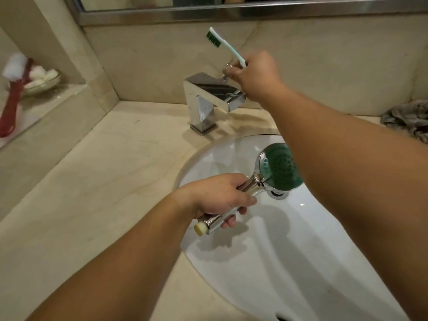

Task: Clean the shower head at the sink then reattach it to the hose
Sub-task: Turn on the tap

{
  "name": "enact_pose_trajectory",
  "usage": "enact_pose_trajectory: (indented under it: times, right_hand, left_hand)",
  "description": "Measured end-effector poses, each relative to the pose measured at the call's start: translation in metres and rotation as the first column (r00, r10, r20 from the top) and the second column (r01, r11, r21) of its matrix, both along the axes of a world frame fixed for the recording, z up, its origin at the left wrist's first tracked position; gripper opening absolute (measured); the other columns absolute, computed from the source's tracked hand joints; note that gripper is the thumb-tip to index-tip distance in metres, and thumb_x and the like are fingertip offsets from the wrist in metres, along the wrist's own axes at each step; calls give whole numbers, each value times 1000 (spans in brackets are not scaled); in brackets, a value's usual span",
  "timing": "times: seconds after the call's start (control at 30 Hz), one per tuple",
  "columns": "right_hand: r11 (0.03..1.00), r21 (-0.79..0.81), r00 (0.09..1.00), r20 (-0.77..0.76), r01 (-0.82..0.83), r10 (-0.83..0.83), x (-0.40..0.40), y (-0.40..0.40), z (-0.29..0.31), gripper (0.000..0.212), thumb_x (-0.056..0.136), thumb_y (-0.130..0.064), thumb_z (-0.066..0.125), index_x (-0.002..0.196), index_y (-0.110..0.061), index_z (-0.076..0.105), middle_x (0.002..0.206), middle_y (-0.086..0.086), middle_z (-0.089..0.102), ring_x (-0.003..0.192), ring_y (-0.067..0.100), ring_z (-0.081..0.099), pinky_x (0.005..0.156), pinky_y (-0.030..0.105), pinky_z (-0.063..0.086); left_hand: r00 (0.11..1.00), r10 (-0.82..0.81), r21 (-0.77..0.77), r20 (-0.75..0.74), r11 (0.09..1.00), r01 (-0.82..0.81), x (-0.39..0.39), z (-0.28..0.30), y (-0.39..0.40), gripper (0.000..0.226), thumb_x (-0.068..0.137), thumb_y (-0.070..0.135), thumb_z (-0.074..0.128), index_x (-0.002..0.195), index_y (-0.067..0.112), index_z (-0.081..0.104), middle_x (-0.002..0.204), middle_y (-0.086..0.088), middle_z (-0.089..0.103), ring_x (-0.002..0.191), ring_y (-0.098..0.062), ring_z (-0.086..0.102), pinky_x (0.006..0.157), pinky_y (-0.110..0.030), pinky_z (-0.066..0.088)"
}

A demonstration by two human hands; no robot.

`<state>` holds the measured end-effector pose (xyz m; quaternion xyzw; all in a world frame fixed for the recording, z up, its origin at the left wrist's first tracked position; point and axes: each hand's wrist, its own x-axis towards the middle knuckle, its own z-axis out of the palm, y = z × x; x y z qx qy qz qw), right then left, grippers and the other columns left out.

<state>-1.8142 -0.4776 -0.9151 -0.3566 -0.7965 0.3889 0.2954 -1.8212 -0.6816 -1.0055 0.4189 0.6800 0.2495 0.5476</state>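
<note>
My left hand (218, 196) grips the chrome handle of the shower head (279, 170) and holds it over the white sink (266, 262). Its green spray face points up and to the right, above the drain. The handle's threaded cream end sticks out below my fingers. My right hand (257, 76) is raised at the chrome faucet (208, 100), fingers on the small lever at its top. That same hand also holds a pale green toothbrush (225, 46) with dark green bristles pointing up and left. No water is visible running from the faucet. No hose is in view.
A beige marble counter (104, 170) surrounds the sink. On a ledge at the left stand a red-handled brush (11, 98) and a glass dish (44, 81) of white pieces. A crumpled grey cloth (407, 117) lies at the right. A mirror frame (231, 12) runs along the top.
</note>
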Motion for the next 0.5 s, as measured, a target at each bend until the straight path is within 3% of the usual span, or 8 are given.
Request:
enact_pose_trajectory:
  times: [0.1, 0.27, 0.37, 0.5]
  right_hand:
    - [1000, 20, 1000, 16, 11, -11, -3, 2, -2, 23, 92, -40, 68, 99, -20, 74, 69, -5, 61, 60, 13, 59, 65, 40, 61]
    - [997, 44, 997, 38, 60, -62, -7, 8, -3, 26, 90, -41, 69, 94, -16, 73, 76, 5, 67, 69, 25, 65, 73, 52, 59]
    - [995, 11, 994, 42, 104, -104, -9, 11, -5, 29, 90, -42, 68, 95, -14, 72, 89, 9, 71, 82, 29, 70, 76, 52, 59]
    - [992, -27, 991, 38, 126, -125, -12, 15, -7, 30, 91, -40, 68, 100, -12, 70, 90, 6, 69, 84, 26, 71, 75, 48, 61]
  left_hand:
    - [1000, 6, -6, 8, 1000, -6, -2, -3, 2, 14, 104, 20, 61, 111, 11, 53, 92, -12, 61, 52, -20, 60, 50, -31, 49]
    - [999, 19, -3, 31, 1000, -19, -3, -4, 0, 8, 104, 19, 60, 106, 14, 54, 92, -13, 60, 52, -19, 59, 49, -31, 49]
    - [999, 28, -14, 47, 1000, -27, -5, -5, 0, 6, 104, 19, 59, 105, 16, 54, 92, -13, 60, 52, -19, 58, 48, -30, 49]
    - [999, 31, -26, 40, 999, -30, -7, -6, 1, 13, 104, 21, 60, 113, 14, 54, 92, -12, 61, 54, -19, 60, 49, -31, 50]
